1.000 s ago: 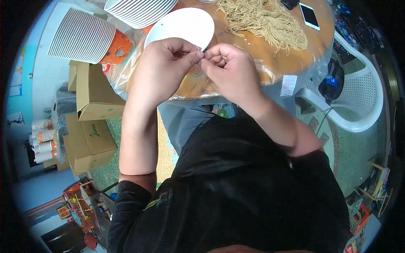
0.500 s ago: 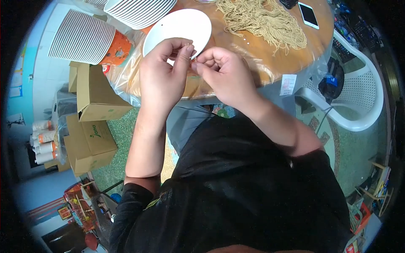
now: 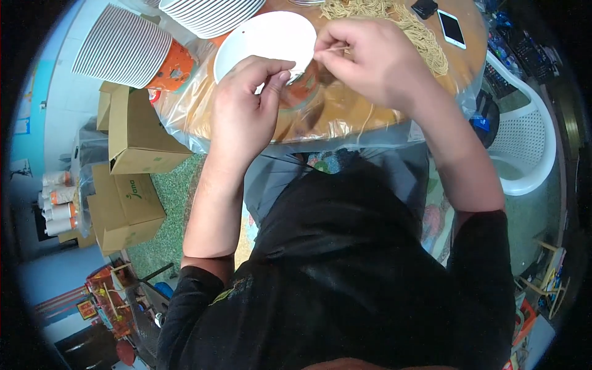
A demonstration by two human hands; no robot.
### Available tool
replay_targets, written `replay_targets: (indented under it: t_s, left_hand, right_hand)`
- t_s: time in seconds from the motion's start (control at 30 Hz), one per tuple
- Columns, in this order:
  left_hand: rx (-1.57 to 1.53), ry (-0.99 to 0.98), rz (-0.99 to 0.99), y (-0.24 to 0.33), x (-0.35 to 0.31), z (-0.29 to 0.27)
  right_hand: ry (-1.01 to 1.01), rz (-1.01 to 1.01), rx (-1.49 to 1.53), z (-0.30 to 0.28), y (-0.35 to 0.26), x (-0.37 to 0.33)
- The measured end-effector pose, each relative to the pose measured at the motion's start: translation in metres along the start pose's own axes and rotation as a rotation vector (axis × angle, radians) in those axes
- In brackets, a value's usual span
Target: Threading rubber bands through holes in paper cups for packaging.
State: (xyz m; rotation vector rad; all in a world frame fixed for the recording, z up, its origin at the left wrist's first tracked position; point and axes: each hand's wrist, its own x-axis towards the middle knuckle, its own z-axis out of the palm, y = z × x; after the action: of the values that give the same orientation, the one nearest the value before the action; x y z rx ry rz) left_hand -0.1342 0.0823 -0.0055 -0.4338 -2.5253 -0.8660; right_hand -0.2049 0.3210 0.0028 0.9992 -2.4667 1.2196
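A white paper bucket (image 3: 265, 40) with orange print on its outside stands on the table, its round mouth facing up. A small dark spot shows on its inner wall. My left hand (image 3: 250, 92) is closed in a pinch at the bucket's near rim; what lies between thumb and forefinger is too small to make out. To the right of the bucket, my right hand (image 3: 373, 61) pinches a thin tan cord between thumb and fingers. Below this hand a length of cord (image 3: 370, 116) hangs toward the table's near edge.
Stacked paper buckets (image 3: 126, 46) lie at the left, with another stack (image 3: 209, 13) behind. A heap of tan cord (image 3: 425, 46) and a white phone (image 3: 452, 29) are at the far right. Plastic sheeting covers the table (image 3: 333, 123). Cardboard boxes (image 3: 132, 203) and a white chair (image 3: 530, 126) flank it.
My right hand has moved away from the left, up and to the right, drawing the cord with it. My left hand has shifted slightly right and down, staying at the rim.
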Motion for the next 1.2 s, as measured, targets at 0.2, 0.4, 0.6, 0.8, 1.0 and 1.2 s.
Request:
replay_targets:
  t_s: [0.2, 0.4, 0.6, 0.8, 1.0, 1.2]
  left_hand:
    - [-0.081, -0.022, -0.011, 0.007, 0.003, -0.005]
    - [-0.186, -0.101, -0.181, 0.008, 0.012, -0.011]
    - [-0.162, -0.246, -0.247, 0.011, 0.021, -0.018]
    - [-0.187, -0.192, -0.270, 0.009, 0.020, -0.013]
    - [-0.147, -0.176, -0.237, 0.011, 0.020, -0.011]
    - [-0.239, -0.134, -0.280, 0.010, 0.019, -0.010]
  right_hand:
    - [0.015, -0.233, -0.266, 0.005, 0.003, 0.019]
    - [0.085, -0.463, -0.247, 0.014, 0.008, 0.025]
    - [0.041, -0.302, -0.122, 0.020, 0.008, 0.015]
    - [0.618, -0.216, -0.056, 0.054, 0.004, -0.014]
    - [0.560, -0.111, 0.204, 0.091, -0.015, -0.043]
    - [0.522, 0.022, 0.280, 0.091, -0.015, -0.032]
